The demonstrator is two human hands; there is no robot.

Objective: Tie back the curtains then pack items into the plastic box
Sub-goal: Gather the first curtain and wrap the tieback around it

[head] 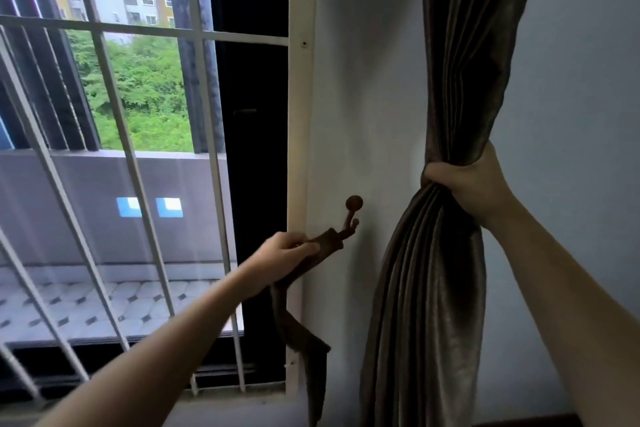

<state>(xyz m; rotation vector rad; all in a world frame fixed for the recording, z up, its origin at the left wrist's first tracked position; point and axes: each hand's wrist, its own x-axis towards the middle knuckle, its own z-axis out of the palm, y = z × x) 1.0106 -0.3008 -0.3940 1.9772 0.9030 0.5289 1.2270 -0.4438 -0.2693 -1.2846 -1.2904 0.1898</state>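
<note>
A brown pleated curtain (460, 45) hangs against the pale wall right of the window. My right hand (467, 180) grips it at mid-height, bunching the folds into a narrow waist. On the wall left of the curtain sits a brown tieback hook (353, 208) with a round knob. A brown fabric tieback strap (304, 315) hangs from the hook's base, and its loose end dangles down along the window frame. My left hand (284, 253) holds the strap's upper end just left of the hook.
The white window frame (298, 114) stands left of the hook. White security bars (114, 114) cross the window (138, 80), with a balcony, trees and a building beyond. Bare pale wall (581, 114) lies right of the curtain.
</note>
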